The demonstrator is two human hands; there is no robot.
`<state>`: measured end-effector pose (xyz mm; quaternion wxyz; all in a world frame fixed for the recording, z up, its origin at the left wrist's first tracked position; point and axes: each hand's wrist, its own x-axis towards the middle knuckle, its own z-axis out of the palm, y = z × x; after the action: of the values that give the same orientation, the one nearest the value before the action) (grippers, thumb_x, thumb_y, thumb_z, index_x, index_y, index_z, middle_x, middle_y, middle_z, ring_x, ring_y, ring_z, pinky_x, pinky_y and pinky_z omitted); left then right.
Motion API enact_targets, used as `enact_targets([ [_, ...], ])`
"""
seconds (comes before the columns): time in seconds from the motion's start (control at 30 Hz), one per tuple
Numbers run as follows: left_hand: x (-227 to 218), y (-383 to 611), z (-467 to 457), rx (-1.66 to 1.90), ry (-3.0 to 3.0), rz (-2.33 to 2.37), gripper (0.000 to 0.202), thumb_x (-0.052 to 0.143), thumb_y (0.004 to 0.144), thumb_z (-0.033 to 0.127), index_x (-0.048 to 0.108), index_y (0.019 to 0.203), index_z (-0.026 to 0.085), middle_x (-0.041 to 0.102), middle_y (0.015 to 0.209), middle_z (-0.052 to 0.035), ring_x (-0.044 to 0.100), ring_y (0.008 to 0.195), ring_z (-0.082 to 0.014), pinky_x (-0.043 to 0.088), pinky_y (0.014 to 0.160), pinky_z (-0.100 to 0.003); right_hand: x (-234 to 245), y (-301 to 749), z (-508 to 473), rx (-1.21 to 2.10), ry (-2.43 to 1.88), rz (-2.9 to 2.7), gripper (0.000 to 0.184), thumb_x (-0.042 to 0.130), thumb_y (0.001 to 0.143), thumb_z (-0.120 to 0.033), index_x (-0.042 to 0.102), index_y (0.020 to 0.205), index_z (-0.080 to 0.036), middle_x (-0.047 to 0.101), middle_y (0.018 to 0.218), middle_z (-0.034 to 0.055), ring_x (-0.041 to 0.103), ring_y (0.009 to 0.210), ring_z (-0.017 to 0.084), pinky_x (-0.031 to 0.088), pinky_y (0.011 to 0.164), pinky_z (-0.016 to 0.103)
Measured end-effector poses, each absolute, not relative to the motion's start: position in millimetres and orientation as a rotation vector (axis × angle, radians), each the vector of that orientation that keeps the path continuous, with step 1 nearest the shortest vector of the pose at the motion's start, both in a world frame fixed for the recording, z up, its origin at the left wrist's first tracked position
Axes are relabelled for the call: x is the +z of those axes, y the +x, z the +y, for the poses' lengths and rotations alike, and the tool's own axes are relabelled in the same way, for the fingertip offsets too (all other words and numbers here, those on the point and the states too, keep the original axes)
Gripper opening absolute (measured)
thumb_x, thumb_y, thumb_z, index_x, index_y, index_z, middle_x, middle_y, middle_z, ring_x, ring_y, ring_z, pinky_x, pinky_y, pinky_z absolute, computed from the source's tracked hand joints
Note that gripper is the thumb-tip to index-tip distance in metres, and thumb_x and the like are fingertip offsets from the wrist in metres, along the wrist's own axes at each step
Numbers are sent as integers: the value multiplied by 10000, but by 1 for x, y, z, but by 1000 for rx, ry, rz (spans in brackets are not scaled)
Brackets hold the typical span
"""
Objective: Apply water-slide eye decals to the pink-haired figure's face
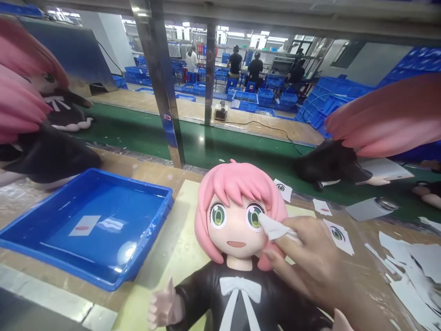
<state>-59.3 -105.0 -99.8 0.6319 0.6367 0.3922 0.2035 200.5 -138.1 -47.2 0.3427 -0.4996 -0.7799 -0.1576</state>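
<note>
A large figure with pink hair, green eyes, a black outfit and a white bow lies face up in front of me. From the right, my right hand reaches over its face, fingers closed on a folded white tissue. The tip of the tissue touches the outer side of the green eye on the right of the picture. Part of the cheek and side hair is hidden behind my fingers. A pale yellow sheet lies under the figure. My left hand is out of the frame.
At left stands a blue tray holding water and a mouth decal. Eye decals and paper scraps lie at right. Other pink-haired figures flank a green conveyor. A metal post rises ahead; people work beyond.
</note>
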Motion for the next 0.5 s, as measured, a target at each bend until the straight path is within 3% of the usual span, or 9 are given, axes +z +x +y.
enact_targets([
  [0.13,-106,-64,-105,783,1529,1052,874,159,726,912,779,1003,362,765,843,-19,706,1039,-308,607,715,-508,-42,196,-130,-544,-1310,-2074,227,592,983,-376,639,838,-207,651,868,71,527,818,218,368,752,373],
  [0.3,-115,-56,-112,441,1533,763,484,518,725,848,678,1135,646,727,777,8,747,977,-320,681,738,-559,-43,195,-131,-392,-1200,-2115,216,604,957,-241,582,744,-210,627,849,37,525,816,186,348,754,368],
  [0.4,-122,-53,-116,304,1539,747,484,453,744,845,581,1200,742,695,778,53,754,999,-322,693,749,-580,-41,197,-132,-258,-1156,-2125,196,565,968,-209,610,778,-208,634,867,28,528,820,172,339,769,376],
  [0.5,-125,-55,-118,286,1648,784,574,505,712,804,467,1285,787,701,818,66,728,1105,-346,702,773,-564,-37,194,-130,-363,-1211,-2173,245,537,1002,-277,615,775,-225,644,866,45,539,837,195,328,769,383],
])
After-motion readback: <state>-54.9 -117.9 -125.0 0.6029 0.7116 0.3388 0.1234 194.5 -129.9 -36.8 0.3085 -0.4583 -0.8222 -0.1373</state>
